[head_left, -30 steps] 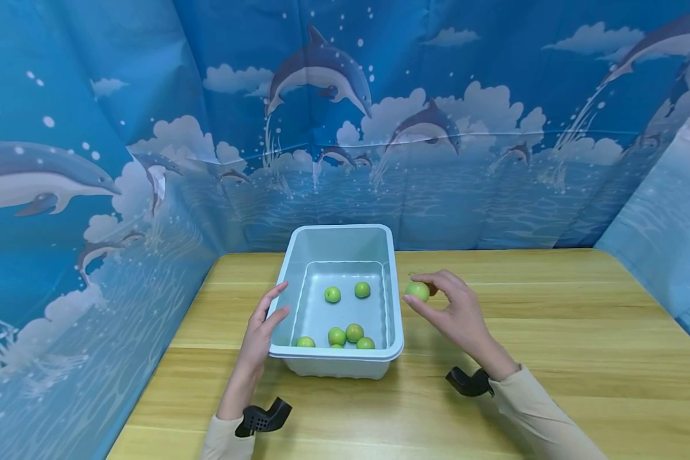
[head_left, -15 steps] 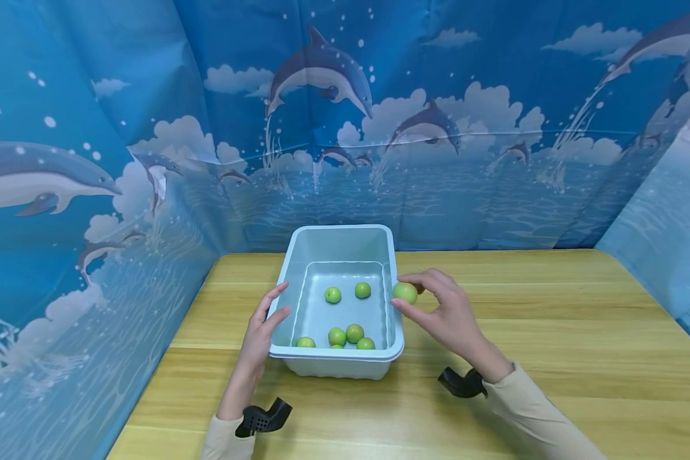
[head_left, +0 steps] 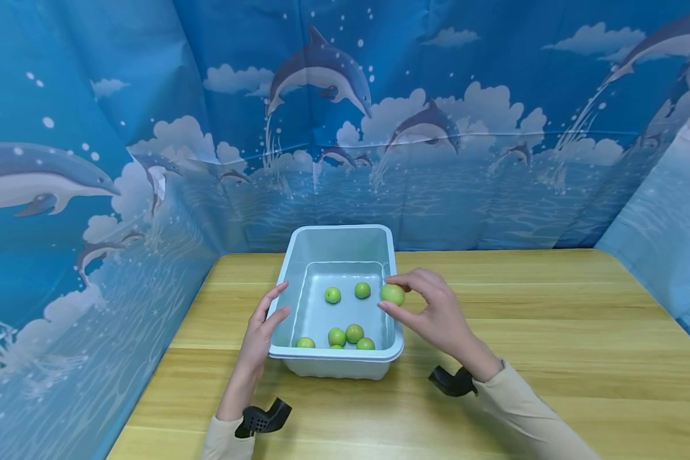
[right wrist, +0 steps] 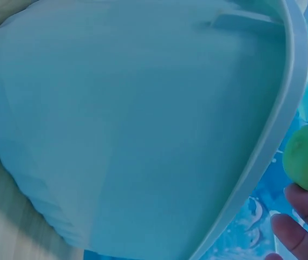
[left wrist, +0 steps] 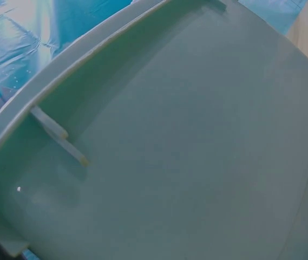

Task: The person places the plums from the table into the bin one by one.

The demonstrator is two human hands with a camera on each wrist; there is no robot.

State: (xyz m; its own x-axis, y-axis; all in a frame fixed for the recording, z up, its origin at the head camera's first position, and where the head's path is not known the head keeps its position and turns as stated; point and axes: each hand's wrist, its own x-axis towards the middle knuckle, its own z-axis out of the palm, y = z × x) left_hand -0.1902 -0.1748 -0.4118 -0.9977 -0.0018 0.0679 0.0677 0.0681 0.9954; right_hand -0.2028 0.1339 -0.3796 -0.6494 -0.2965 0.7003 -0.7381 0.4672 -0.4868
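My right hand [head_left: 434,310] pinches a small round green fruit [head_left: 393,294] between thumb and fingertips, above the right rim of a pale blue-grey plastic basin [head_left: 336,353]. The right wrist view shows that fruit [right wrist: 307,158] at the right edge, with fingers around it, beyond the basin's rim [right wrist: 270,135]. On the left side, my left hand [head_left: 260,329] holds the basin's rim, its thumb lying over the edge. Several similar green fruits [head_left: 333,294] lie inside, most near the front wall. The left wrist view is filled by the basin's outer wall [left wrist: 186,141].
The basin stands on a wooden table [head_left: 523,319], which extends far to the right. Behind the table hangs a blue curtain [head_left: 333,160] printed with dolphins, and it continues along the left and right sides. A black camera mount sits on each wrist.
My right hand has carried the green fruit leftward, from beside the basin to over its right rim. The left hand, the basin and the fruits inside have stayed put.
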